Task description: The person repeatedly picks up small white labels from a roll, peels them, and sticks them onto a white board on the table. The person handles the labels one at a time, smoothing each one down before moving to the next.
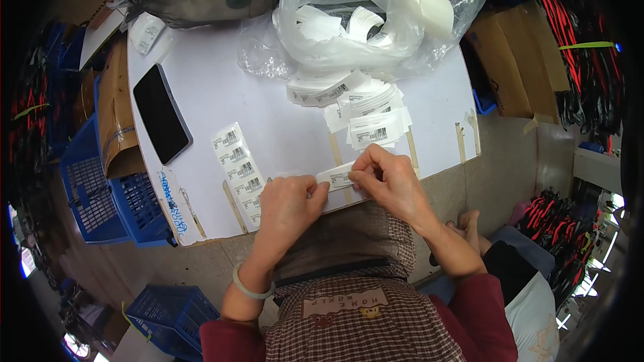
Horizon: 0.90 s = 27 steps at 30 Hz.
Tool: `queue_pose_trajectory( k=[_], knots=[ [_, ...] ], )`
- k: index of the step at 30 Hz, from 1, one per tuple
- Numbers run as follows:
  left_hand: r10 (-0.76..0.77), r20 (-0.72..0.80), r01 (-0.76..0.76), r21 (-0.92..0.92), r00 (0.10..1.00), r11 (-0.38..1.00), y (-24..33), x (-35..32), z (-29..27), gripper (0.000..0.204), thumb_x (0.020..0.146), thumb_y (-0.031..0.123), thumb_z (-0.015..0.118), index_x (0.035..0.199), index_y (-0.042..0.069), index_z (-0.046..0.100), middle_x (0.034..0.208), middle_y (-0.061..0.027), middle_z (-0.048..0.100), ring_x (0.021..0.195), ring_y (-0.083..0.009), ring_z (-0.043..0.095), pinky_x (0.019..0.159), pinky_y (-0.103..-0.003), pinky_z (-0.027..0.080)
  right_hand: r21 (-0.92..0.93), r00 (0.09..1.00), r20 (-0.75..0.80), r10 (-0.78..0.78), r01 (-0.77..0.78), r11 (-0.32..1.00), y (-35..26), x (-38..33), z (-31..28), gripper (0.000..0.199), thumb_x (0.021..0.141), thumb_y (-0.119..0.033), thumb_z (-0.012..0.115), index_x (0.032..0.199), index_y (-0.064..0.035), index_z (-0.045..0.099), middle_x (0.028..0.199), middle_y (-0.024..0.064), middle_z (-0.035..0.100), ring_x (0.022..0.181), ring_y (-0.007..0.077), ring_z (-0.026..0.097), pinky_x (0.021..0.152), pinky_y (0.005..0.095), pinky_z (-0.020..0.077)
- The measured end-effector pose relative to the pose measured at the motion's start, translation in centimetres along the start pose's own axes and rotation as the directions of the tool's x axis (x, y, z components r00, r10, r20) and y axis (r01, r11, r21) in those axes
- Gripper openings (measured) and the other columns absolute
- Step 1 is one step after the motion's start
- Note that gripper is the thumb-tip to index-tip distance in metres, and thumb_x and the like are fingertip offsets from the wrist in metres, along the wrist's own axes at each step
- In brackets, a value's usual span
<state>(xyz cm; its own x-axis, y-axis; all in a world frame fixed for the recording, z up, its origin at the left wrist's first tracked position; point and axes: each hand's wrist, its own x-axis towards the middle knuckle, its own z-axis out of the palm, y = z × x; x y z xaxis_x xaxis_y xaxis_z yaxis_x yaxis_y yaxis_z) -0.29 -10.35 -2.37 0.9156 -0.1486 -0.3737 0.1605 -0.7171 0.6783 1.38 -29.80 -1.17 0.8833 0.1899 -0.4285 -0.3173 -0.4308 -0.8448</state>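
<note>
1. At the near edge of the worktop (268, 114), my two hands meet over a small white label strip (341, 177) lying roughly sideways in front of me.
2. My right hand (389, 181) pinches the strip's right end between thumb and forefinger, the other fingers curled in.
3. My left hand (292, 204) is curled at the strip's left end, thumb against forefinger; my own fingers hide the contact, so I cannot tell whether it grips.
4. Just left of my left hand lies a long sheet of barcode labels (233, 159), slanting away from me.
5. Beyond my right hand sit overlapping stacks of white labels (379, 131), printed with barcodes.
6. Past those stands a clear plastic bag (298, 33), its mouth open, with more white pieces inside; a white roll (433, 10) is at its right.
7. Farther left, a dark phone (161, 114) lies near the worktop's edge.
8. Off the left side are a cardboard box (119, 114) and a blue crate (124, 214); another cardboard box (520, 60) is off to the right.
</note>
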Motion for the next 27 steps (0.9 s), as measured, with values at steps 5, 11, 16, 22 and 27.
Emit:
queue_pose_trajectory(
  k=[5, 11, 16, 22, 27],
  knots=[
    [0.042, 0.047, -0.049, 0.144, 0.998, 0.988, 0.6, 0.6, -0.2, 0.035, 0.09, 0.027, 0.067, 0.068, 0.001, 0.07, 0.052, -0.0127, 0.059, 0.045, -0.0234, 0.059, 0.047, -0.033, 0.044, -0.081, 0.998, -0.029, -0.058, 0.055, 0.995, 0.1, 0.1, 0.2, 0.014, 0.085, -0.007, 0.069, 0.084, 0.0022, 0.059, 0.062, 0.0115, 0.063, 0.055, 0.0202, 0.063, 0.053, 0.0327, 0.0475],
    [0.115, -0.026, -0.114, 0.055, 0.993, 0.992, 1.1, 0.7, -0.4, 0.043, 0.088, 0.034, 0.068, 0.061, 0.002, 0.066, 0.051, -0.0149, 0.057, 0.046, -0.0308, 0.057, 0.048, -0.04, 0.043, -0.104, 0.977, -0.113, -0.179, 0.168, 0.98, -0.2, -0.3, -0.2, 0.013, 0.085, -0.008, 0.067, 0.084, 0.0001, 0.058, 0.063, 0.0131, 0.062, 0.057, 0.0271, 0.064, 0.055, 0.0364, 0.0485],
    [0.197, -0.082, -0.174, 0.228, 0.977, 0.958, 3.9, 3.7, -2.4, 0.037, 0.086, 0.031, 0.07, 0.063, 0.001, 0.069, 0.051, -0.0121, 0.06, 0.046, -0.0294, 0.057, 0.049, -0.038, 0.044, -0.198, 0.95, -0.243, -0.198, 0.152, 0.968, -0.4, 2.4, -4.3, 0.022, 0.081, -0.015, 0.072, 0.083, -0.0021, 0.055, 0.065, 0.0147, 0.064, 0.062, 0.0318, 0.066, 0.056, 0.0425, 0.0485],
    [0.234, -0.012, -0.216, 0.34, 0.972, 0.915, 3.7, 7.9, -0.4, 0.027, 0.081, 0.028, 0.071, 0.066, 0.005, 0.073, 0.053, -0.0145, 0.059, 0.051, -0.0302, 0.059, 0.053, -0.041, 0.045, -0.662, 0.928, -0.26, -0.267, 0.03, 0.749, -2.0, 4.8, -5.1, 0.039, 0.074, -0.024, 0.081, 0.089, -0.0047, 0.05, 0.063, 0.0119, 0.064, 0.058, 0.0352, 0.065, 0.054, 0.0451, 0.047],
    [0.021, 0.228, 0.025, -0.196, 0.973, 0.98, 3.3, 7.0, -2.7, 0.032, 0.089, 0.029, 0.066, 0.078, 0.0, 0.074, 0.061, -0.0073, 0.066, 0.052, -0.0187, 0.059, 0.055, -0.034, 0.046, -0.401, 0.916, -0.224, -0.334, 0.225, 0.888, -1.2, 2.4, -4.3, 0.032, 0.075, -0.017, 0.081, 0.091, -0.0046, 0.057, 0.069, 0.01, 0.063, 0.062, 0.0288, 0.065, 0.056, 0.0381, 0.0496]
  ],
)
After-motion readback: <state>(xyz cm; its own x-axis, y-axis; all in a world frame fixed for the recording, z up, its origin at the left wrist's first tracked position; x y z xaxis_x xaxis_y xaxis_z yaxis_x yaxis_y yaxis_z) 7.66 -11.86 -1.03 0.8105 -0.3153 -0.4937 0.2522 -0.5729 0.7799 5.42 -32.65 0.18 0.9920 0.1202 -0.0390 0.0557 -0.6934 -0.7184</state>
